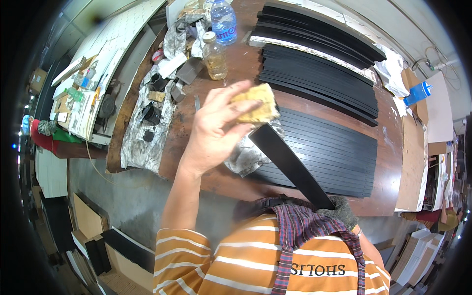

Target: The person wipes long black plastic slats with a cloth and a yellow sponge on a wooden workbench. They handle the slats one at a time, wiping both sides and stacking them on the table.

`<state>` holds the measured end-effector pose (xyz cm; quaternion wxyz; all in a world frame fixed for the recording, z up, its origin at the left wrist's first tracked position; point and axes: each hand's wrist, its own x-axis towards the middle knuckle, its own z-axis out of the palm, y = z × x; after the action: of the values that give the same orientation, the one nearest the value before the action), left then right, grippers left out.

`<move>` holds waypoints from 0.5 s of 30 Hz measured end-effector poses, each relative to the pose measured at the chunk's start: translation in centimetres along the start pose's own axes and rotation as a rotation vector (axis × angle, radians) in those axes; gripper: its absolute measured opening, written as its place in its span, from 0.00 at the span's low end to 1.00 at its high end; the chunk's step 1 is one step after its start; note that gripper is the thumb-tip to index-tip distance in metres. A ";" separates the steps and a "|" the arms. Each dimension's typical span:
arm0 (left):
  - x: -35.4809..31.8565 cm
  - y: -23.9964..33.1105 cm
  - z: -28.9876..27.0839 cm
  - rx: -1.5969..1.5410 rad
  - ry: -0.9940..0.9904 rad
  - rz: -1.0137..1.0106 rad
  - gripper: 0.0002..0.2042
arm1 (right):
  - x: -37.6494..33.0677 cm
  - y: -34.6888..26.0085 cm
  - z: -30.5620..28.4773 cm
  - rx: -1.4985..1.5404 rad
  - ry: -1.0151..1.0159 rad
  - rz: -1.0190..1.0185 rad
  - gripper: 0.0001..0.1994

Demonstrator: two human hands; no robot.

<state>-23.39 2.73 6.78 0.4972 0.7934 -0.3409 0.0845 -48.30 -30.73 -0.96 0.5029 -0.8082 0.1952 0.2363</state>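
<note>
In my left hand (211, 123), the fingers are closed around a yellow sponge (255, 104), held at the upper end of a black flat strip (295, 167). The strip slants down toward my chest. Its lower end is in my right hand (340, 212), which is covered by grey fuzzy material; I cannot tell whether that is a glove or a cloth. Under the strip, several black strips (324, 152) lie side by side on the brown table (391, 172). A crumpled, stained plastic sheet (244, 160) lies just below my left hand.
Farther back lie more black strips (314, 81) in stacks. At the left stand a bottle of yellowish liquid (215, 59) and a clear water bottle (223, 24). Stained sheeting (140, 132) there bears blocks and black-smeared bits. A blue bottle (418, 93) is at the right.
</note>
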 end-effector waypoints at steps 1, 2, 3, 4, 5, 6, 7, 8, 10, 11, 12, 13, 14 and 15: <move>0.6 0.6 0.3 -0.001 -0.051 0.039 0.25 | -0.2 0.3 0.0 0.016 0.005 -0.014 0.23; 0.7 1.1 0.2 0.025 -0.088 0.062 0.25 | -0.3 0.5 0.0 0.013 0.010 -0.009 0.22; 0.6 1.3 0.1 0.023 -0.092 0.062 0.25 | -0.6 0.7 0.1 -0.018 0.022 0.006 0.22; 0.3 1.4 -0.3 0.034 -0.115 0.047 0.25 | -0.8 0.9 0.1 -0.020 0.036 -0.017 0.22; -0.1 1.4 -0.8 0.040 -0.140 0.025 0.25 | -0.9 1.0 0.1 -0.050 0.055 -0.029 0.21; -0.7 1.3 -1.5 0.070 -0.156 0.003 0.25 | -1.1 1.0 0.1 -0.098 0.070 -0.030 0.21; -1.1 1.1 -2.2 0.135 -0.190 -0.049 0.25 | -1.2 0.9 0.2 -0.039 0.071 -0.030 0.21; -1.4 1.0 -2.7 0.195 -0.163 -0.068 0.25 | -1.2 0.8 0.2 -0.002 0.068 -0.022 0.21; -1.6 1.1 -3.3 0.217 -0.095 -0.077 0.24 | -1.2 0.5 0.3 0.017 0.058 -0.009 0.21; -1.5 1.2 -3.2 0.185 -0.058 -0.051 0.24 | -1.0 0.3 0.4 0.000 0.050 -0.003 0.21; -1.3 1.5 -2.9 0.146 -0.016 -0.021 0.24 | -1.0 0.2 0.4 -0.042 0.055 0.023 0.21; -1.0 1.8 -2.5 0.144 -0.020 0.000 0.24 | -0.9 0.1 0.4 -0.002 0.042 -0.008 0.21; -0.7 2.2 -1.8 0.134 -0.021 0.028 0.24 | -0.8 0.1 0.4 0.016 0.044 -0.019 0.21; -0.5 2.4 -1.2 0.127 -0.022 0.041 0.24 | -0.8 0.1 0.4 0.035 0.050 -0.030 0.21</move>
<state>-25.01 3.34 8.86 0.4403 0.8171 -0.3564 0.1072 -49.07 -30.33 -0.74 0.5155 -0.8078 0.1995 0.2050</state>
